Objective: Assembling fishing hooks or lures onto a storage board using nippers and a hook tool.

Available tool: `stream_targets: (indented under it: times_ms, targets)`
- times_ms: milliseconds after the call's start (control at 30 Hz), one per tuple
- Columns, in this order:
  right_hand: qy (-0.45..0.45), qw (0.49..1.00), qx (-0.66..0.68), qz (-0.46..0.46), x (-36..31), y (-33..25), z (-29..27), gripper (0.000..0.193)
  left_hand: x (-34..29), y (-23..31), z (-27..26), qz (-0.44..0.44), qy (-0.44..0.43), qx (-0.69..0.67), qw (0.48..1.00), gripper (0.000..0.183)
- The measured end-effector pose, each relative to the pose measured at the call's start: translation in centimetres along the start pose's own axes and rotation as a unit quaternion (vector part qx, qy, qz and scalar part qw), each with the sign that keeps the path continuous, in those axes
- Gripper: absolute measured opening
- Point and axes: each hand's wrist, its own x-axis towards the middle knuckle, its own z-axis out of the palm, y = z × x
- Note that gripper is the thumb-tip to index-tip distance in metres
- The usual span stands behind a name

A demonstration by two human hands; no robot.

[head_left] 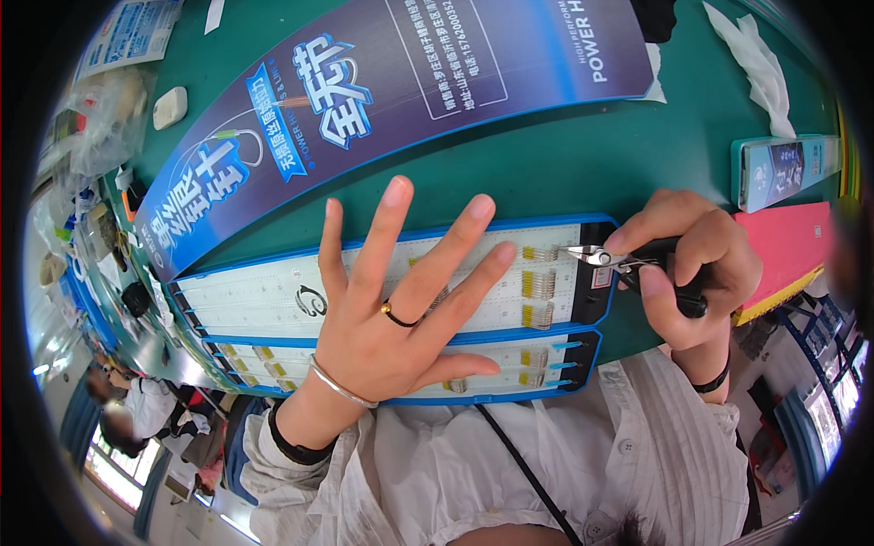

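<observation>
Cutters (601, 258) gripped in right hand (687, 268), tips at card (382, 282); left hand (391, 309) flat, fingers spread — slip could nick line w/ card shifting.

Green table (583, 155), bright window (109, 464) lower left, blue furniture (86, 309) beside.

Left hand (382, 314) hides card (264, 296) middle; pliers (628, 264) handles hidden.
</observation>
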Motion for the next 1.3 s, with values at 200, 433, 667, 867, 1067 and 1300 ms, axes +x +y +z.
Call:
stream_targets:
  times_ms: [200,433,667,867,1067,1300]
  targets:
    - [-0.013,1.0,-0.02,-0.015,0.1,-0.15,0.08,0.026,0.19,0.14,-0.14,-0.003,-0.005,0.0,1.0,0.079]
    - [0.011,1.0,0.015,-0.012,-0.13,-0.18,0.38,0.026,0.09,0.23,-0.06,-0.004,-0.003,0.003,1.0,0.078]
    - [0.0,1.0,-0.012,-0.015,0.07,-0.44,0.48,0.026,0.15,0.23,-0.1,-0.007,-0.006,0.0,1.0,0.078]
    - [-0.001,1.0,-0.026,-0.002,0.09,-0.47,0.38,0.026,-0.02,0.12,-0.08,-0.003,0.0,0.002,1.0,0.078]
    - [0.017,0.999,0.001,-0.033,0.14,-0.1,0.31,0.026,0.12,0.17,-0.12,-0.005,-0.005,-0.005,1.0,0.078]
    - [-0.008,0.999,-0.036,-0.035,0.13,-0.47,0.5,0.026,-0.07,0.39,-0.26,-0.027,0.008,-0.048,0.998,0.07]
